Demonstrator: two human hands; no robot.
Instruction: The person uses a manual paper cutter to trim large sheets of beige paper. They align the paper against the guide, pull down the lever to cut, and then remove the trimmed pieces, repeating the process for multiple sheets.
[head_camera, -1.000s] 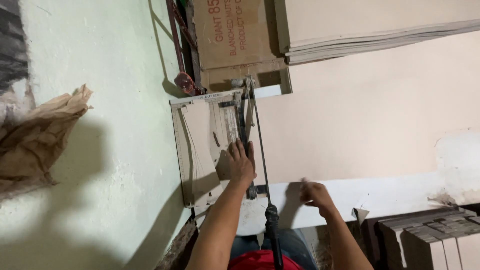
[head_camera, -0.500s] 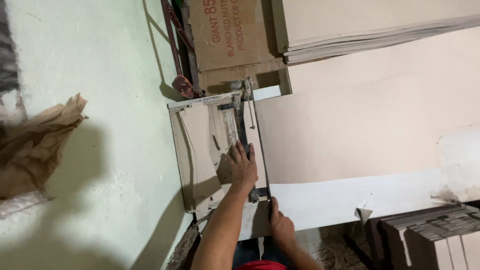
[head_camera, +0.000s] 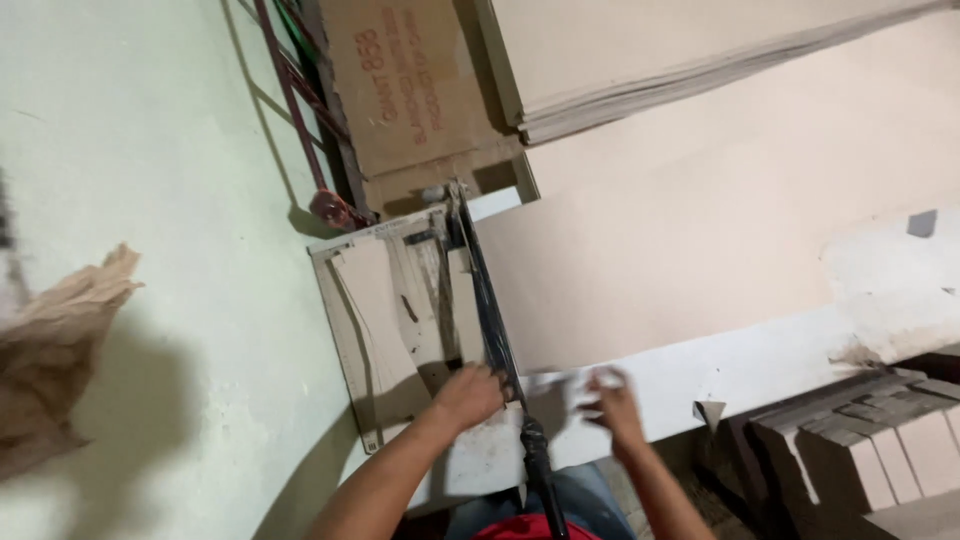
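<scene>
One brown carton behind grey cutter

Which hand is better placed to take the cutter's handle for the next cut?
Right, probably. The right hand hovers free beside the black handle, while the left hand presses on the paper cutter base.

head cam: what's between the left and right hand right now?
In the head view, the paper cutter's dark blade arm runs down between the left hand and the right hand, its black handle just below them. The right hand is motion-blurred.
</scene>
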